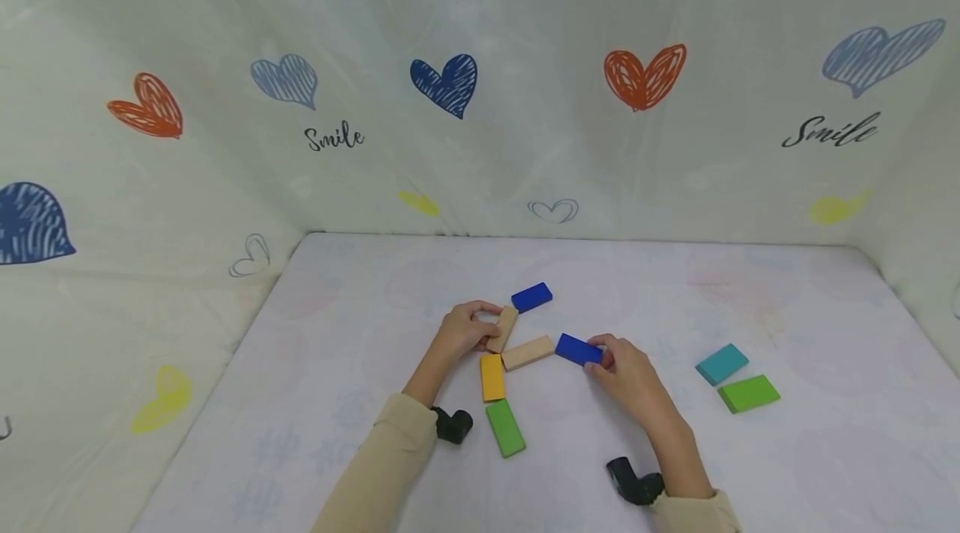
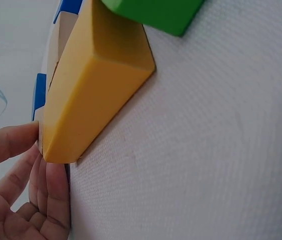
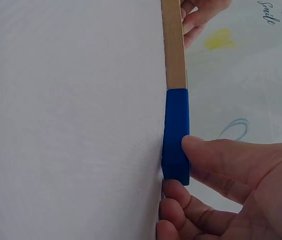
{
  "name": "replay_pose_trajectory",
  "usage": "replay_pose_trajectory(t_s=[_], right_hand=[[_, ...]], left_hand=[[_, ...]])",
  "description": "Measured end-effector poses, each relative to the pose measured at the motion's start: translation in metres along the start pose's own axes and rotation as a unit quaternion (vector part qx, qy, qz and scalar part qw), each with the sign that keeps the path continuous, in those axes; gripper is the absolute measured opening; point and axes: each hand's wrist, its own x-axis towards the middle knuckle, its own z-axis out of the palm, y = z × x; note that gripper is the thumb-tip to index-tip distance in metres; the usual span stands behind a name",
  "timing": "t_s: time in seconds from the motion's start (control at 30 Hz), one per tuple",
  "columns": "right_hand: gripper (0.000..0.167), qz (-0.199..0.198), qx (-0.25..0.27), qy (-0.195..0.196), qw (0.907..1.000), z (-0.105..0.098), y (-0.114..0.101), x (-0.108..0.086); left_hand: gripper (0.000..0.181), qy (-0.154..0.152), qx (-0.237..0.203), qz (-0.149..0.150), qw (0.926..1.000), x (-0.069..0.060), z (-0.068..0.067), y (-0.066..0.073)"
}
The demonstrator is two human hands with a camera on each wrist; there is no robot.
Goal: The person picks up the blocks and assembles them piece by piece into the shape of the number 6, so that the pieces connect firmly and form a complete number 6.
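Observation:
In the head view the left hand (image 1: 462, 330) pinches an upright-leaning natural wood block (image 1: 507, 323) between thumb and finger. The right hand (image 1: 624, 371) grips the right end of a blue block (image 1: 576, 349); in the right wrist view that blue block (image 3: 176, 132) meets the end of a wooden block (image 3: 175, 55). This second wooden block (image 1: 528, 352) slants between the left-hand block's lower end and the blue one. Below lies a yellow block (image 1: 492, 377), with a green block (image 1: 506, 428) under it. Another blue block (image 1: 532, 297) touches or nearly touches the top of the left-hand block.
To the right on the white table (image 1: 750, 475) lie a teal block (image 1: 722, 364) and a green block (image 1: 749, 394) close together. Black wrist-worn devices (image 1: 453, 425) sit at both wrists. A pale cloth (image 1: 540, 8) with printed hearts hangs behind.

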Motion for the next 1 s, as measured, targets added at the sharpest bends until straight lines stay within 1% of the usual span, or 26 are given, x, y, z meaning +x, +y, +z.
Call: replay_pose_trajectory(t_s=[0.5,0.6,0.83,1.0], right_hand=[[0.038,-0.004,0.017,-0.008,0.9998,-0.002,0.002,0.000],[0.040,-0.005,0.024,-0.012,0.9996,-0.003,0.004,0.000],[0.042,-0.004,0.033,-0.012,0.9994,-0.011,0.009,-0.001],[0.042,-0.009,0.041,0.003,0.9991,-0.022,0.015,-0.004]], left_hand=[[0.030,0.001,0.003,0.009,1.0000,-0.001,0.000,0.000],[0.030,-0.002,0.000,0.005,1.0000,0.000,-0.001,0.000],[0.031,0.001,0.001,0.001,1.0000,0.001,0.000,-0.001],[0.031,0.001,0.003,0.002,1.0000,0.001,0.001,-0.001]])
